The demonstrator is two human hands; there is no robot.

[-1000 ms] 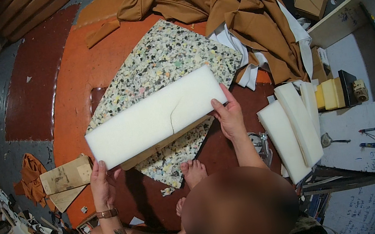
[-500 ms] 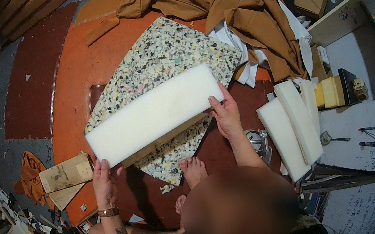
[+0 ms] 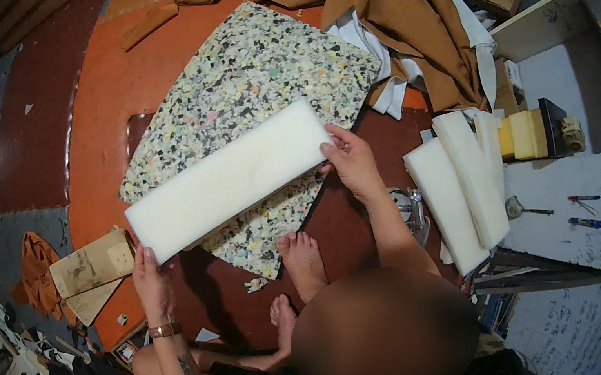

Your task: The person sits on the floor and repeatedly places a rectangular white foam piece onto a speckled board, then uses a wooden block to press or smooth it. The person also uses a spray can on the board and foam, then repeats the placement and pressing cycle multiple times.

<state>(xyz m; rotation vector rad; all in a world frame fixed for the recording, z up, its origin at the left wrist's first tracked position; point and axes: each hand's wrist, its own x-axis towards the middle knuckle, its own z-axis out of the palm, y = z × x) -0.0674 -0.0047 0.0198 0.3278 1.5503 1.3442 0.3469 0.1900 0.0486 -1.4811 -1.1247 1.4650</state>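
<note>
A long white foam block (image 3: 228, 180) is held up between my two hands, slanting from lower left to upper right. My left hand (image 3: 149, 280) grips its near left corner. At the right end, my right hand (image 3: 351, 159) is closed on the edge, thumb on top and fingers partly hidden beneath. Below the block lies a large speckled foam slab (image 3: 249, 69), made of multicoloured bits, on the red and orange floor covering. The white block hides the middle of that slab.
Brown fabric (image 3: 407, 18) with white backing is heaped at the far right. White foam pieces (image 3: 449, 198) lean at my right, beside a white board (image 3: 561, 223) with pens. Brown cardboard-like pieces (image 3: 94, 262) lie left. My bare foot (image 3: 301, 259) is near the slab.
The white block has shifted slightly left and turned so its near side face shows less. Both hands have moved with it, still gripping its ends. The whole view has shifted a little.
</note>
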